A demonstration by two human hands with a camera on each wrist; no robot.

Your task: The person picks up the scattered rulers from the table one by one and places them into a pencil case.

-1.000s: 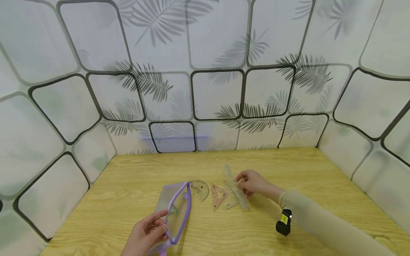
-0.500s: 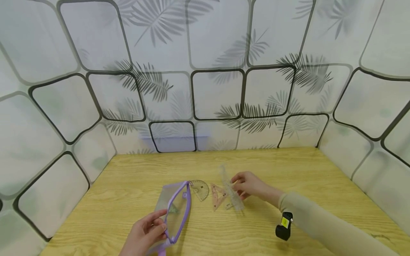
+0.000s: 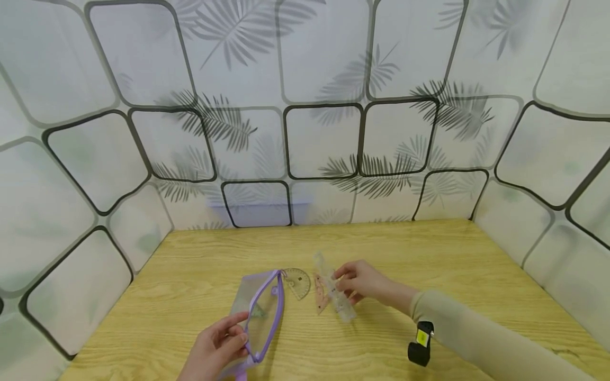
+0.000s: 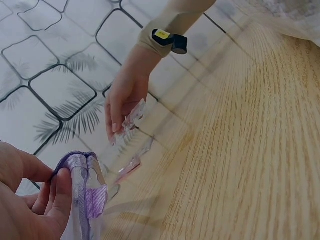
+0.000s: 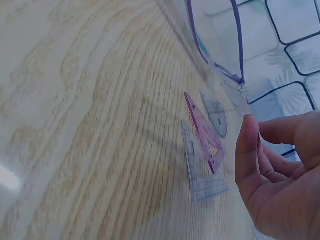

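My left hand (image 3: 214,346) pinches the edge of a see-through pouch with a purple zip rim (image 3: 280,312), its mouth spread apart. Inside the pouch, a small green item (image 3: 258,311) shows faintly. A long clear ruler (image 3: 344,308) is held between the thumb and fingers of my right hand (image 3: 364,280), lifted over the table. Beneath and beside it lie a pink set square (image 3: 320,297), partly covered by the ruler in the head view, and a clear set square (image 5: 207,189), seen in the right wrist view. A clear protractor (image 3: 299,284) lies between the pouch and the pink set square.
The wooden table (image 3: 410,243) carries all these things. Patterned curtain panels (image 3: 324,137) with leaf prints stand around its back and sides. A black device with a yellow label (image 3: 420,344) is strapped to the right wrist.
My right hand has carried the ruler to the left and slightly nearer, from over the clear set square to over the pink one. The left hand and pouch stay put.
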